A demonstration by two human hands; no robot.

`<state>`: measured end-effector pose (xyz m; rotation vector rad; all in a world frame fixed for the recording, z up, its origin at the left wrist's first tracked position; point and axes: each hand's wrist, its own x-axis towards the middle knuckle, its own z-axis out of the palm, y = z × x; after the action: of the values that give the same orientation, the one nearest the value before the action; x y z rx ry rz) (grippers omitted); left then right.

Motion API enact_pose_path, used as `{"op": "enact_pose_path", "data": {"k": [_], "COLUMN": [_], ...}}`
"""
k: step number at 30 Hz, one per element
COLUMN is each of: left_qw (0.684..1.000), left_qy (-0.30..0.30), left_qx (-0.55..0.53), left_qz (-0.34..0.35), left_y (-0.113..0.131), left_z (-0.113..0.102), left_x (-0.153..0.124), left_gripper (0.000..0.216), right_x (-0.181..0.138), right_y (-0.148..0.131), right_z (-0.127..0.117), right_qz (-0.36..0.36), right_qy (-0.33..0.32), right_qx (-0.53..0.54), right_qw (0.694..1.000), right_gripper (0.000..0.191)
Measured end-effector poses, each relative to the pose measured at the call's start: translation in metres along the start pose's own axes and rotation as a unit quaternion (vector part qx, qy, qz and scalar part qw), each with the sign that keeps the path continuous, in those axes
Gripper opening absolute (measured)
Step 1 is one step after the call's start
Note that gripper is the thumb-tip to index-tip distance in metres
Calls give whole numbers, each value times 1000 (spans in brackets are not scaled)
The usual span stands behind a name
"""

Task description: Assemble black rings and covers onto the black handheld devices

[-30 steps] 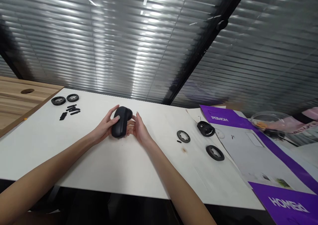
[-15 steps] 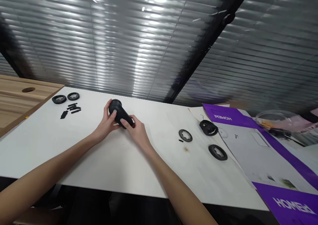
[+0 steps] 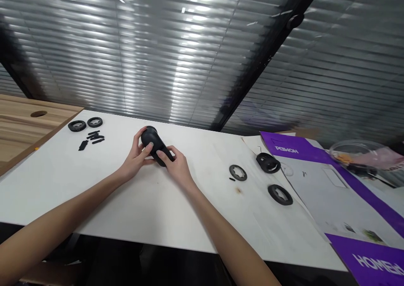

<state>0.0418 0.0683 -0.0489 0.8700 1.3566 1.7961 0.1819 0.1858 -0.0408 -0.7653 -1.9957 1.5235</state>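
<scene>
Between my two hands is a black device (image 3: 152, 139) with a round head and a narrower handle, tilted with the head toward the far left. My left hand (image 3: 138, 154) is wrapped round the head end, its thumb pressed on the near face. The handle end is gripped by my right hand (image 3: 175, 163), thumb on top and fingers behind. What exactly the device is, I cannot make out. Its underside and far side are hidden by my fingers. Both hands are held over the middle of the white table (image 3: 132, 210).
At the left lie two black rings (image 3: 77, 126) and several small black strips (image 3: 95, 136). On the right are a flat ring (image 3: 232, 169), a thicker ring (image 3: 280, 194) and a black round part (image 3: 268, 163). Purple-and-white printed packaging (image 3: 315, 189) covers the right end, near a clear plastic container (image 3: 350, 151).
The device has turned slightly in my hands, showing more of its smooth near face. Both hands keep their grip. The whole view has shifted a little.
</scene>
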Motion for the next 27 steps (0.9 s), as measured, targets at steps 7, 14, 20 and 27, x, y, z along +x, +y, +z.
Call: {"op": "enact_pose_path", "data": {"k": [7,14,20,27], "left_qw": [998,988,983,981], "left_qy": [42,89,100,93], "left_qx": [-50,-119,-141,-159], "left_qz": [-12,-33,-56,-59], "left_y": [1,-2,-3,-2], "left_z": [0,-10,-12,-10], "left_x": [2,14,18,18], "left_gripper": [98,102,102,97], "right_x": [2,6,5,6], "right_y": [-2,1,0,-1], "right_z": [-2,-2,-4,-5], "right_qz": [2,25,31,32], "right_qy": [-12,-12,-29,-32], "right_qx": [42,88,98,95], "right_qw": [999,996,994,994], "right_gripper": [47,57,62,69]}}
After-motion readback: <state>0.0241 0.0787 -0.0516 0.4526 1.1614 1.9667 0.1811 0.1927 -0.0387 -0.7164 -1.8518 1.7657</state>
